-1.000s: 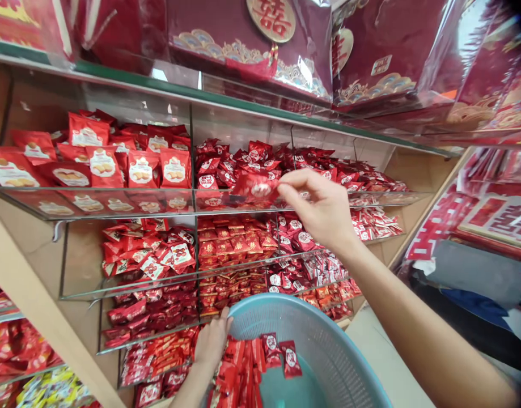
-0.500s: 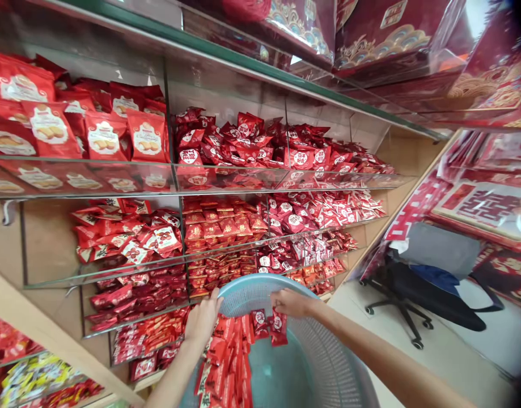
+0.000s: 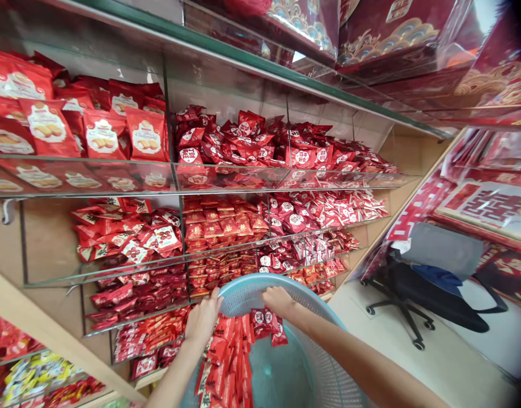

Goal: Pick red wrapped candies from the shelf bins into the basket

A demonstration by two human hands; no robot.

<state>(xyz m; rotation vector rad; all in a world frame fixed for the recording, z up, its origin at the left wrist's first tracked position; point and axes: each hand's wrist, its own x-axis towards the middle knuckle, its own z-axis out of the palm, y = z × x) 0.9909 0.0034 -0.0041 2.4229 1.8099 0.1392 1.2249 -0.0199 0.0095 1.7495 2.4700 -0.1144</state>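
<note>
My left hand [image 3: 204, 317] is closed over the left rim of a light blue plastic basket [image 3: 315, 292]. My right hand [image 3: 278, 301] is inside the basket near its far wall, fingers curled downward. A small dark red packet with a round white label [image 3: 271, 321] is right under those fingers and appears gripped by its top edge; the fingertips are partly hidden. Another dark red packet [image 3: 258, 324] lies against it on the left, and a third [image 3: 279, 335] on the right. Long bright red packets [image 3: 217, 371] with black characters line the basket's left side.
Glass-fronted shelves [image 3: 226, 184] filled with red snack packets rise beyond the basket. Larger cookie packets [image 3: 102, 136] sit upper left. Yellow packets [image 3: 34, 371] are lower left. To the right stands a black office chair [image 3: 434, 294]. Red gift boxes [image 3: 396, 34] hang over the upper right.
My right hand has moved a little left inside the basket, and the packet under it has shifted left too. A third dark red packet now shows. My left hand keeps its place on the rim.
</note>
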